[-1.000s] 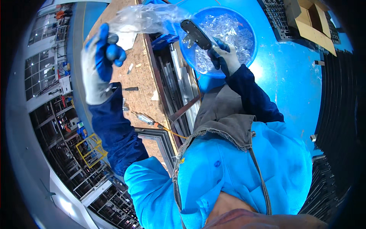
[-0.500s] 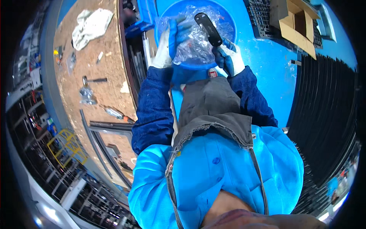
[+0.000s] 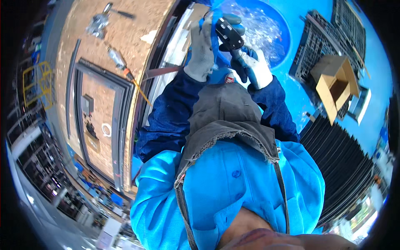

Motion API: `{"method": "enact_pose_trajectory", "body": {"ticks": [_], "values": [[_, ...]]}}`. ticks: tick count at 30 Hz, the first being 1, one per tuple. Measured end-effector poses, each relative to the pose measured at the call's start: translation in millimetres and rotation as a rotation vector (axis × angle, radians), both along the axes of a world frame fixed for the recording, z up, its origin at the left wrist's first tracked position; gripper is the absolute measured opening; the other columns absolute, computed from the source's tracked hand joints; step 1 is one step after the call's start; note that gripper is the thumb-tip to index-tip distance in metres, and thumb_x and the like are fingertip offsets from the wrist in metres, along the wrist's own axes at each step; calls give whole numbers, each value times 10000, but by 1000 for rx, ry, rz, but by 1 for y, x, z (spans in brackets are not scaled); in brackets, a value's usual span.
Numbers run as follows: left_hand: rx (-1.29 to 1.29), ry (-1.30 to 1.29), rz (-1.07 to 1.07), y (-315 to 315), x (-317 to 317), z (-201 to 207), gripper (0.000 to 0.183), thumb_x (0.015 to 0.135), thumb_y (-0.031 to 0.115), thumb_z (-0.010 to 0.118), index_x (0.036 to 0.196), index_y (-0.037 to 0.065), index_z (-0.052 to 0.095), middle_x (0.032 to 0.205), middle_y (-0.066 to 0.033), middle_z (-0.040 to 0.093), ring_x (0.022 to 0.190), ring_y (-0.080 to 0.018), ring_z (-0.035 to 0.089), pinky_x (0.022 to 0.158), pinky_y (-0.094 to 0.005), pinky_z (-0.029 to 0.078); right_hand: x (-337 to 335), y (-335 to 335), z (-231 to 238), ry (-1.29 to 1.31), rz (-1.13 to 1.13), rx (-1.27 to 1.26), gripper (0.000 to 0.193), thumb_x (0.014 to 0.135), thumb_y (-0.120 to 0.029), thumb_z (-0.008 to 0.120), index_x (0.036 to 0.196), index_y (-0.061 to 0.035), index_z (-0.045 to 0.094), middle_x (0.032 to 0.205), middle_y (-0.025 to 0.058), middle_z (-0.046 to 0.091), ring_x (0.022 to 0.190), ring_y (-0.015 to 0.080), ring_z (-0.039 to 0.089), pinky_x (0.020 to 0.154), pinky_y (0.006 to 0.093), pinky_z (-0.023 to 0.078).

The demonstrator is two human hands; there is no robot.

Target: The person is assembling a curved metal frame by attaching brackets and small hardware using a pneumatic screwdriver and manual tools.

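Note:
Both my hands wear white work gloves with blue-coated palms and fingers. My right hand (image 3: 249, 62) is closed around the lower end of a black oblong handle-like fitting (image 3: 229, 34) with small slots and pale marks on its face. My left hand (image 3: 204, 48) is at the fitting's upper part, its fingers passing behind and showing on the far side. Just beyond my hands, to the right, stands a round blue tub (image 3: 286, 35) holding crumpled clear plastic bags (image 3: 260, 31). The ends of the fitting are partly covered by my gloves.
A wooden workbench (image 3: 137, 37) on the left carries a hammer (image 3: 121, 13), a screwdriver (image 3: 130, 75) and a dark rectangular frame (image 3: 118, 125). To the right are an opened cardboard box (image 3: 337, 79), black plastic crates (image 3: 310, 46) and stacked black profiles (image 3: 341, 162).
My left hand has come out of the plastic bags and over to the black fitting. The fitting has turned in my right hand. My view has swung, so bench and tub appear shifted.

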State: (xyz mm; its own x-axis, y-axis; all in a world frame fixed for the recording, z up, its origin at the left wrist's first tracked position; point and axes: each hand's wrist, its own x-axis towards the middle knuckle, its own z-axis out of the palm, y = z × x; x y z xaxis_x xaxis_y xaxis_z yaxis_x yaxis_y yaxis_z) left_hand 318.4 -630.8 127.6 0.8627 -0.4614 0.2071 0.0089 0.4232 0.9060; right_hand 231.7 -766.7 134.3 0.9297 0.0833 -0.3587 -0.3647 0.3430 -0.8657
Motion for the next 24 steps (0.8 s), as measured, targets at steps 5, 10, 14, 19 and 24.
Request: {"method": "enact_pose_trajectory", "body": {"ticks": [5,10,14,19,24], "values": [[775,-533,591,105,-9,-43,429,833,-35,456,1254,42,446,1000,-189,534,866,-333,505,728,-399,422,16,60,27,-540,158,-982,451,828,-220,581,1225,-19,511,1119,202,587,1037,325,570,874,370,445],[966,-743,831,219,-52,-13,410,849,56,506,1256,74,457,905,-161,525,803,-346,507,729,-418,419,7,170,21,-704,374,-596,500,799,-195,635,1245,-22,492,1138,216,575,1076,308,563,928,362,427],[1292,-789,894,294,-108,9,362,879,138,507,1233,65,480,877,-162,503,793,-351,510,729,-423,426,-15,272,13,-569,474,-714,392,754,-96,627,1115,19,530,1027,182,604,970,293,587,818,356,450],[32,293,457,407,-153,3,526,919,204,523,1367,-1,338,1320,-163,454,1186,-229,484,997,-333,390,-44,369,18,-811,350,-649,419,751,-166,656,1107,1,513,965,202,598,856,371,592,757,420,467],[-59,384,423,445,-214,14,635,858,99,580,1406,22,268,1322,-134,444,1170,-215,490,973,-324,411,-58,429,34,-939,355,-673,362,706,-144,699,1024,-18,581,959,198,603,828,374,602,710,406,482]]}}
